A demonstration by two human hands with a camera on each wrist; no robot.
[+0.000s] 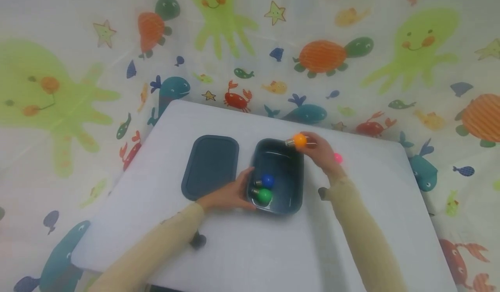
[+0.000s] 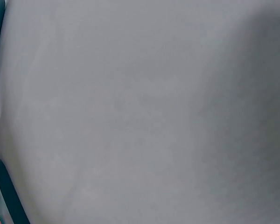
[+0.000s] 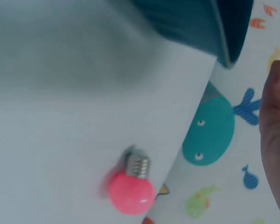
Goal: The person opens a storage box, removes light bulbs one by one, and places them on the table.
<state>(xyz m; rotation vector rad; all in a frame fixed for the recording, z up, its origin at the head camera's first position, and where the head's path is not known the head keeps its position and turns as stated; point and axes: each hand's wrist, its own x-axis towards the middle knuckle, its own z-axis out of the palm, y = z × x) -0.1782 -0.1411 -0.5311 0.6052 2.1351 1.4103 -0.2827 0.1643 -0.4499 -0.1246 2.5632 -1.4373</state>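
My right hand [image 1: 319, 153] holds an orange light bulb [image 1: 300, 140] by its round end, over the far right corner of a dark blue-grey container [image 1: 287, 175]. The bulb's metal screw base points left. With thumb and fingers spread around the container's near left side, my left hand [image 1: 232, 193] grips its wall. Inside lie a blue bulb [image 1: 267, 181] and a green bulb [image 1: 265, 195], side by side near the left wall. A pink bulb [image 3: 131, 193] lies on the table to the right of the container, partly hidden by the right wrist in the head view.
A dark flat lid [image 1: 212, 164] lies on the white table [image 1: 269, 257] left of the container. Behind the table hangs a curtain [image 1: 242, 79] printed with sea animals. Part of a dark object [image 1: 160, 288] shows at the near edge.
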